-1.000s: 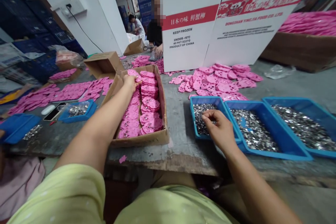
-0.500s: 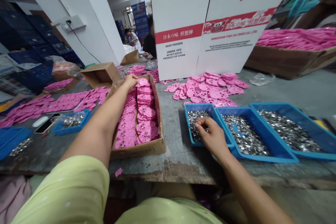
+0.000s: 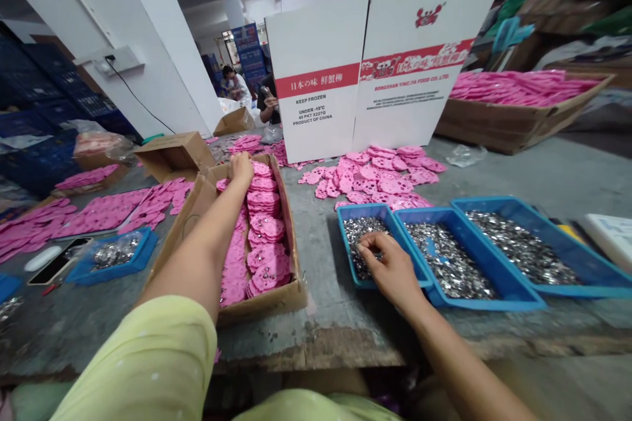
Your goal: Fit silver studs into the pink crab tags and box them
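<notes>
Left hand (image 3: 241,170): nine o'clock, fingers hidden, grasp couldn't be told
Right hand (image 3: 392,268): four o'clock, pinched above metal bits (image 3: 356,229), contents unclear
Pink pieces (image 3: 266,229): boxed, eight o'clock
White panel (image 3: 320,46): one o'clock, partly hid co-worker (image 3: 268,109)

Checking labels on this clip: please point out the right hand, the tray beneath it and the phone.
Right hand (image 3: 394,268): head view, middle of the hand.
Tray (image 3: 363,212): head view, far wall, just below its rim.
Phone (image 3: 58,264): head view, dark screen.
</notes>
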`<state>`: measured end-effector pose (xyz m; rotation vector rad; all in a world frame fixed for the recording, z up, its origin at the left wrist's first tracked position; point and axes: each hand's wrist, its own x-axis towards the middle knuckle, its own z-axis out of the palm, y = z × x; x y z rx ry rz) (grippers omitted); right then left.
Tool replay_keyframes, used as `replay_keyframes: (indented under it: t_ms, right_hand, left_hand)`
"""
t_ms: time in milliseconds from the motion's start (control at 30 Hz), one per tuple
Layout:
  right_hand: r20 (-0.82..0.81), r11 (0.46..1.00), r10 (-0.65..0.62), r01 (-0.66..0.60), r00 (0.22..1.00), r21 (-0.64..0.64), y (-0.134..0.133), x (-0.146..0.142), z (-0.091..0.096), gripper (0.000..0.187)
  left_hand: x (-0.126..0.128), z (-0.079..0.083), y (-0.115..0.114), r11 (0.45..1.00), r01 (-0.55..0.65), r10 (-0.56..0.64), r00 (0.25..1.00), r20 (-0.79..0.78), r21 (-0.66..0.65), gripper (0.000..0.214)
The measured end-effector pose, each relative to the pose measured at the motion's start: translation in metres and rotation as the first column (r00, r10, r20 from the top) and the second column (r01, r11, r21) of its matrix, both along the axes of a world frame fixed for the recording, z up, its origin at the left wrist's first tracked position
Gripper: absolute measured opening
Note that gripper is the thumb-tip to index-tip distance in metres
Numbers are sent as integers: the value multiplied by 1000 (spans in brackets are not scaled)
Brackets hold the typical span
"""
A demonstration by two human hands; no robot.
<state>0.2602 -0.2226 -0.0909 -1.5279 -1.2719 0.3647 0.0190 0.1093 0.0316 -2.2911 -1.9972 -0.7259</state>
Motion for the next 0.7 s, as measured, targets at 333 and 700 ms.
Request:
replay_keyframes:
  t_ms: [333, 700]
  right_hand:
    - [15, 1000, -4, 4, 1000, -1, 2, -3, 6, 12]
    - [-31, 984, -20, 14, 999, -176, 41, 67, 57, 21]
  left_hand:
    - [10, 3, -16, 999, 0, 2, 997, -73, 36, 32]
    - [81, 56, -88, 845, 473, -532, 793, 298, 250, 26]
